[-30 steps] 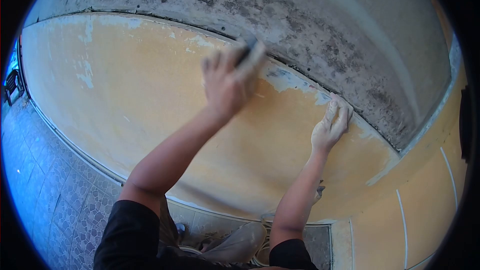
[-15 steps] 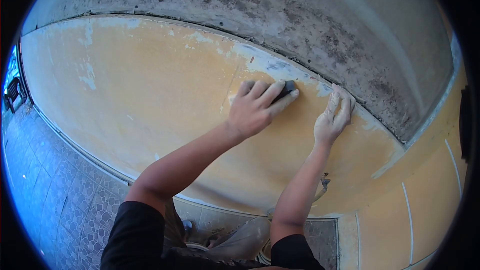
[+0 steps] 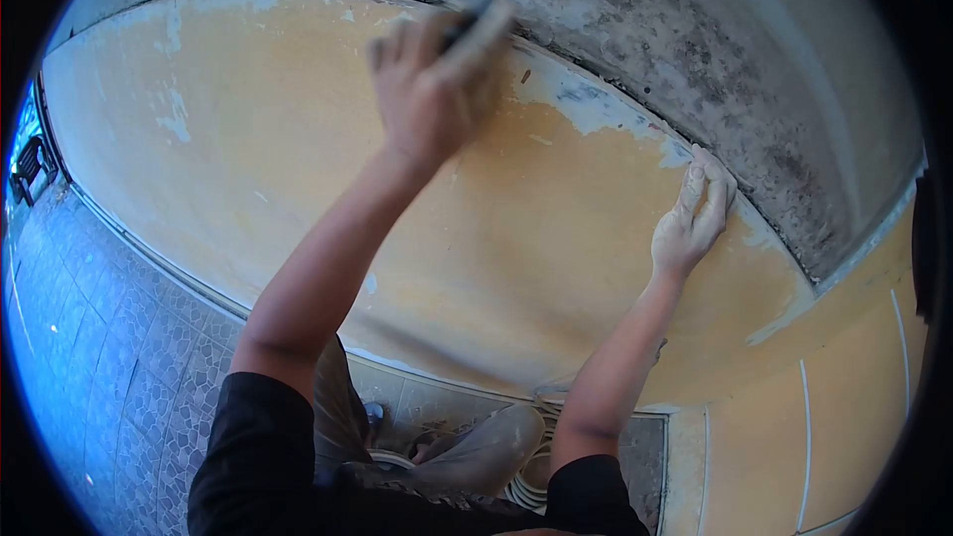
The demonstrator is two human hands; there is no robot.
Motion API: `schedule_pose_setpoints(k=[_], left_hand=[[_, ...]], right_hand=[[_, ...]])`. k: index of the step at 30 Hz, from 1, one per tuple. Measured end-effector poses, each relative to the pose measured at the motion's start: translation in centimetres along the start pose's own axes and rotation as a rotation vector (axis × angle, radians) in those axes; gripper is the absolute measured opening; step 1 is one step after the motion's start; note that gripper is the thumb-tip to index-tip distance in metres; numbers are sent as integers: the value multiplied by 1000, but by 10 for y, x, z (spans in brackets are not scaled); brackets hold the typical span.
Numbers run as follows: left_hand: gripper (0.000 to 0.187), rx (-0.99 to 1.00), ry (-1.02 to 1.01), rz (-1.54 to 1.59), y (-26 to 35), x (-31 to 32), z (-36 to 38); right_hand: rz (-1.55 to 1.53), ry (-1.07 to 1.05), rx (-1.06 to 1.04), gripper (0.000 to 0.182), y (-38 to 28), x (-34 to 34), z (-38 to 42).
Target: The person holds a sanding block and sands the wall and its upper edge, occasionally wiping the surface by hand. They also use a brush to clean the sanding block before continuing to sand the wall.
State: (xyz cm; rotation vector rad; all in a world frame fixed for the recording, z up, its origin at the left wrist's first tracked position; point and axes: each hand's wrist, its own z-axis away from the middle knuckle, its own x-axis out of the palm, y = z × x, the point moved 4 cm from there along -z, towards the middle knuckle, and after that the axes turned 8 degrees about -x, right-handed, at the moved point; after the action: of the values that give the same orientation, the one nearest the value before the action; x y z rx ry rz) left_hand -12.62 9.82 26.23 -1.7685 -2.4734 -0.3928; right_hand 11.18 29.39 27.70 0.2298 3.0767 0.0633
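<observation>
Hands (image 3: 429, 99) (image 3: 698, 208) near upper edge (image 3: 598, 76), open wall (image 3: 288, 139) below.

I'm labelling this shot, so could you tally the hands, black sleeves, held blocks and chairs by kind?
Hands: 2 (left hand, right hand)
Black sleeves: 2
Held block: 1
Chair: 1
Total: 6

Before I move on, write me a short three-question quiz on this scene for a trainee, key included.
1. True or false: the left hand holds a dark block.
2. Where do the right hand's fingers rest?
A) On the floor tiles
B) On the upper edge of the yellow wall
C) On the person's knee
3. Fill in: the black chair is near the picture's ____ edge.

Key: 1 true; 2 B; 3 left
</observation>
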Motion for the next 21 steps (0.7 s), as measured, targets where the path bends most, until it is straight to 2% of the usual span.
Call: schedule_pose_setpoints(k=[1, 2, 3, 5, 9, 11, 12, 14, 15, 17, 20, 21], left_hand=[[38, -90, 133, -5, -11, -1, -6], [41, -155, 146, -7, -4, 3, 4], [41, -97, 54, 0, 13, 1, 18], [43, 159, -84, 8, 31, 4, 66], [43, 246, -139, 33, 3, -2, 40], [41, -47, 136, -8, -20, -8, -7], [41, -49, 140, -6, -18, -4, -6], [41, -225, 151, 139, -15, 5, 3], [43, -97, 1, 137, 1, 4, 23], [42, 146, -145, 92, 14, -4, 62], [45, 38, -124, 31, -2, -10, 31], [43, -11, -44, 57, -11, -13, 9]], right_hand=[[-17, -21, -30, 27, 0, 1, -1], [-19, -25, -30, 27, -1, 3, -1], [-7, 6, -14, 28, -2, 5, 0], [-3, 27, -1, 28, -5, 8, 1], [-5, 62, 40, 28, -3, 9, 3], [-16, 34, 29, 28, -2, 4, 2], [-3, 11, 19, 28, -3, 2, 0], [11, -15, 10, 28, -4, 4, 0], [10, 14, 14, 28, -4, 6, 1], [7, 44, 18, 28, -6, 8, 3], [22, 51, 42, 28, -5, 7, 1], [21, 37, 19, 27, -5, 6, 1]])
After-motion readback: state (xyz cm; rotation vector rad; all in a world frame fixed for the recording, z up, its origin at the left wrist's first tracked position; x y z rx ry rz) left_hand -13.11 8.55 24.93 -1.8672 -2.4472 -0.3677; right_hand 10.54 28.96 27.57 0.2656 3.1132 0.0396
